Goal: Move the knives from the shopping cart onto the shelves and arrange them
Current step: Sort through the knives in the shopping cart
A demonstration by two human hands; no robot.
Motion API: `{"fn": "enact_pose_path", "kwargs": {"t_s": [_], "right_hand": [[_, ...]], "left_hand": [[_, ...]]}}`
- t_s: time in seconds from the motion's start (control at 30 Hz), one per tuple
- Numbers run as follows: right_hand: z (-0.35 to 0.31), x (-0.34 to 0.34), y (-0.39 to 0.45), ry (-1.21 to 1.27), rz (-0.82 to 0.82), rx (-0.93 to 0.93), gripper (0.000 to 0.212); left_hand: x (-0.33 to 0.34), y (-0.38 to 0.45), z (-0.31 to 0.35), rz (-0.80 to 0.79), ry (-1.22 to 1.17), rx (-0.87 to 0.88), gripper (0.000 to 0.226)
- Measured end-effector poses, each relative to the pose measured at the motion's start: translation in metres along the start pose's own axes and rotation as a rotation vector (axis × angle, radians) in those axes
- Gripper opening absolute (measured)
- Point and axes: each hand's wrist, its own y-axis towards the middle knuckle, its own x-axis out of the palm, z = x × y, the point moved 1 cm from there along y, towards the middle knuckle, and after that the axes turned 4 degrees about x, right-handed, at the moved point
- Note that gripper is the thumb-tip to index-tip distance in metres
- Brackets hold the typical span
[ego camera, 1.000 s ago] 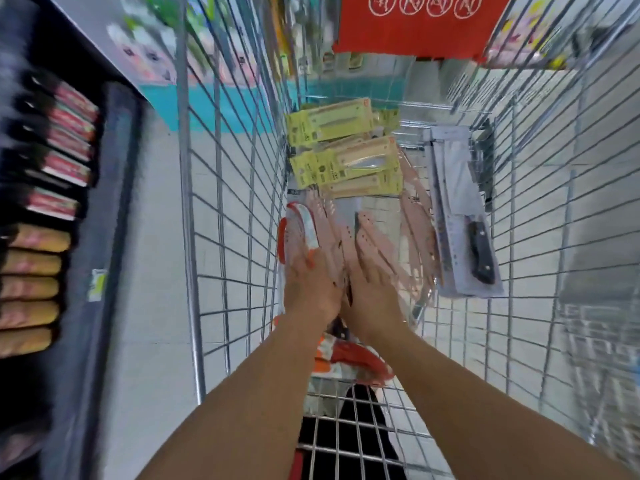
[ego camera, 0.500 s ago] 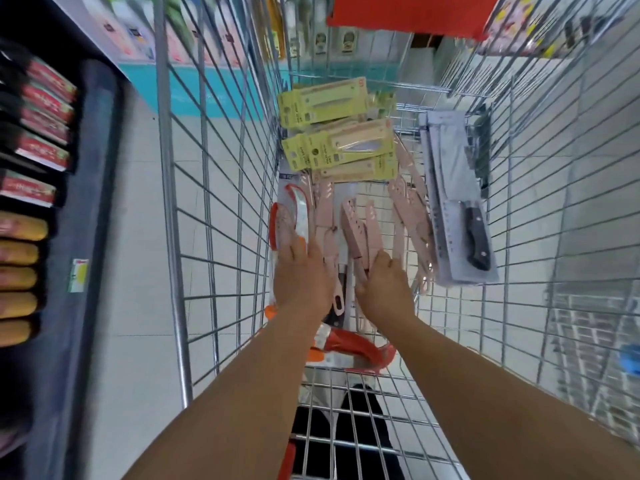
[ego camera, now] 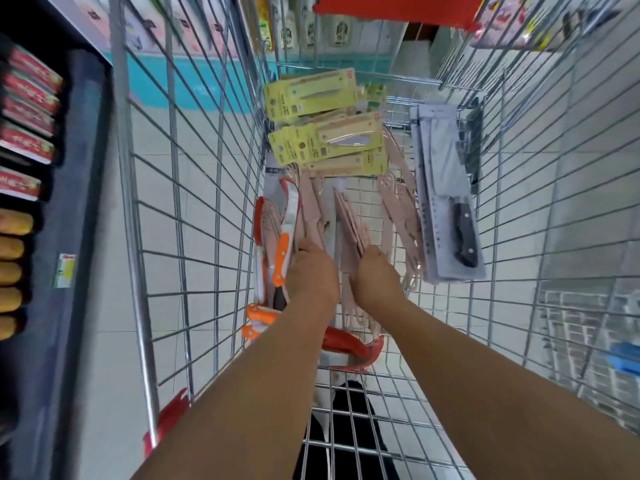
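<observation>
Down inside the shopping cart (ego camera: pixel 194 209), both hands are among a loose pile of pink knives (ego camera: pixel 313 216). Each grip is curled: the left hand (ego camera: pixel 313 273) has its fingers folded down over the near ends of the pink knives on the left of the pile, and the right hand (ego camera: pixel 375 277) is closed on another bunch of them just beside it (the fingertips themselves are hidden under the knuckles). Against the cart's left wall, touching the pile, lie orange-handled knives (ego camera: pixel 282 247) in clear packs. Farther off, at the cart's far end, yellow carded knives (ego camera: pixel 311 95) are stacked overlapping. Along the right wall sits a cleaver with a black handle (ego camera: pixel 464 233) on grey card. Outside the cart to the left, a dark shelf (ego camera: pixel 79 188) carries red and yellow packets, blurred.
</observation>
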Motion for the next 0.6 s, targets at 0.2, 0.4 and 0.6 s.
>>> {"fn": "enact_pose_path", "kwargs": {"t_s": [0.2, 0.4, 0.6], "right_hand": [[0.012, -0.006, -0.005, 0.119, -0.055, 0.029, 0.03], [0.029, -0.015, -0.02, 0.211, -0.089, 0.03, 0.019], [0.057, -0.025, -0.041, 0.22, -0.103, 0.078, 0.014]], "left_hand": [[-0.002, -0.003, -0.004, -0.014, -0.044, 0.035, 0.066], [-0.002, -0.014, -0.002, -0.069, -0.223, 0.043, 0.058], [0.0, -0.042, 0.031, -0.169, -0.426, 0.029, 0.041]]}}
